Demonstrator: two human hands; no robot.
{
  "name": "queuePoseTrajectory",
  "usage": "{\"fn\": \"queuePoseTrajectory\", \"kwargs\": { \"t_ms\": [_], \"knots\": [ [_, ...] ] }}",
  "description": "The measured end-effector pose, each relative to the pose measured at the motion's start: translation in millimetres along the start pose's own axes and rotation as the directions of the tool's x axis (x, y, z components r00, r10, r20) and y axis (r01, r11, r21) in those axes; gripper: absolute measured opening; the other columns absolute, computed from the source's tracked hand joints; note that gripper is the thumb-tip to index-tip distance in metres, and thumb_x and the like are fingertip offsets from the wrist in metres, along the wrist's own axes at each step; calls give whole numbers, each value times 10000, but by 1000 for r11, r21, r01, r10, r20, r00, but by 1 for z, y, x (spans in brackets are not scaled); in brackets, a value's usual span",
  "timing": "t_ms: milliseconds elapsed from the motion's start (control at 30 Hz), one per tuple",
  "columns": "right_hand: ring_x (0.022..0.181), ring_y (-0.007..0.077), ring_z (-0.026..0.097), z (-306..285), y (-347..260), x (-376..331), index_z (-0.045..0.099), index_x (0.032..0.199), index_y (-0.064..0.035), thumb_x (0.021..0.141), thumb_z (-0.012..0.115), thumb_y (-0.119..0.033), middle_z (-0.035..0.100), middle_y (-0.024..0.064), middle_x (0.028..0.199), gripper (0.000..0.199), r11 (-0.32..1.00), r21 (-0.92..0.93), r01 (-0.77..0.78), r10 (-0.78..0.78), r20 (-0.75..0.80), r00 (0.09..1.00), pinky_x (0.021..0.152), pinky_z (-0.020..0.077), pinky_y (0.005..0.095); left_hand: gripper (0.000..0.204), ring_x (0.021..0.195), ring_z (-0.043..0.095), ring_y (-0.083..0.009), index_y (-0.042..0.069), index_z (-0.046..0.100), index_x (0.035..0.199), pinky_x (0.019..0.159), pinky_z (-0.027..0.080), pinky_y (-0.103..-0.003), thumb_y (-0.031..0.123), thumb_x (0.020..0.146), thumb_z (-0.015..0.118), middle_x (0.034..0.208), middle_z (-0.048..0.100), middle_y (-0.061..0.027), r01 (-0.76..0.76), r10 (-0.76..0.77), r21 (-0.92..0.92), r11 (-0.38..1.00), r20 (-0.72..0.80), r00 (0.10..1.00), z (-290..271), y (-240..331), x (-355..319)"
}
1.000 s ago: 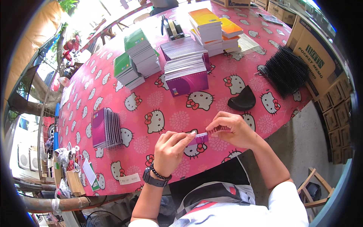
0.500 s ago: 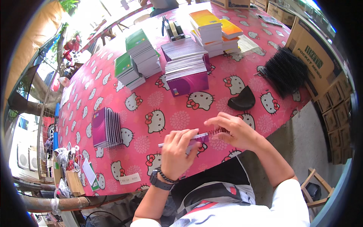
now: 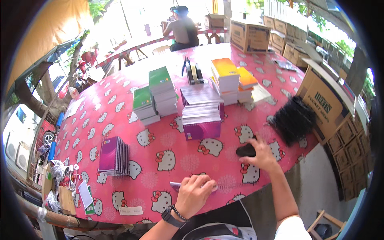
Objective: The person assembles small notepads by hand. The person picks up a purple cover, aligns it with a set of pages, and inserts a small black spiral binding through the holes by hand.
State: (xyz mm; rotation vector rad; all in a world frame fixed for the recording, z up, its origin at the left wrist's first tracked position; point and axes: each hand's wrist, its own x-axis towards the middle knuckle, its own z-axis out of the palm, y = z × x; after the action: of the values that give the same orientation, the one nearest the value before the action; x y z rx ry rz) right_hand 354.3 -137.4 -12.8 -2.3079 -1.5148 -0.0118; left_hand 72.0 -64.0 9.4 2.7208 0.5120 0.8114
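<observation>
My left hand (image 3: pixel 194 195) is closed on a small purple notebook (image 3: pixel 175 185), pressed down near the table's front edge. From the notebook's right end a thin dark spiral coil (image 3: pixel 234 186) sticks out over the tabletop. To the right, my right hand (image 3: pixel 261 155) has its thumb and fingers around a black half-round piece (image 3: pixel 245 151) lying on the table; the palm hides its right side, and its kind is unclear. Beyond my hands stand stacked purple spiral notebooks (image 3: pixel 202 130), and another purple notebook stack (image 3: pixel 114 156) is at left.
Green-covered book stacks (image 3: pixel 162 90) and orange-covered ones (image 3: pixel 226 80) stand farther back, with a tape dispenser (image 3: pixel 195 74) between. A heap of black coils (image 3: pixel 292 120) sits before a cardboard box (image 3: pixel 326 102) at right. A person (image 3: pixel 182 30) sits beyond the pink table (image 3: pixel 150 152).
My right hand has left the coil and moved right onto the black half-round piece. My left hand still holds the notebook, now lower at the table. The view has tilted up, showing the seated person.
</observation>
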Motion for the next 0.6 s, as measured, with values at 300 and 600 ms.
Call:
{"fn": "queuePoseTrajectory", "kwargs": {
  "t_ms": [300, 600],
  "knots": [
    [1202, 448, 423, 15, -2, 6, 637, 1106, -91, 604, 804, -484, 399, 287, 1348, 659, 978, 169, 120, -127, 28, 992, 974, 391, 496, 257, 864, 588, -171, 124, 593, 953, 779, 388, -326, 233, 752, 710, 885, 627, 8, -29, 30, -29, 999, 15, 999, 3, -14, -6],
    [1258, 353, 434, 6, -49, -4, 682, 1090, -123, 699, 769, -425, 509, 257, 1279, 501, 529, 848, -36, -449, 315, 836, 988, 375, 429, 202, 893, 590, -129, 161, 602, 950, 921, 323, -412, 288, 806, 666, 826, 629, 37, -20, 21, -3, 1000, 48, 999, 0, -13, -11]
  ]
}}
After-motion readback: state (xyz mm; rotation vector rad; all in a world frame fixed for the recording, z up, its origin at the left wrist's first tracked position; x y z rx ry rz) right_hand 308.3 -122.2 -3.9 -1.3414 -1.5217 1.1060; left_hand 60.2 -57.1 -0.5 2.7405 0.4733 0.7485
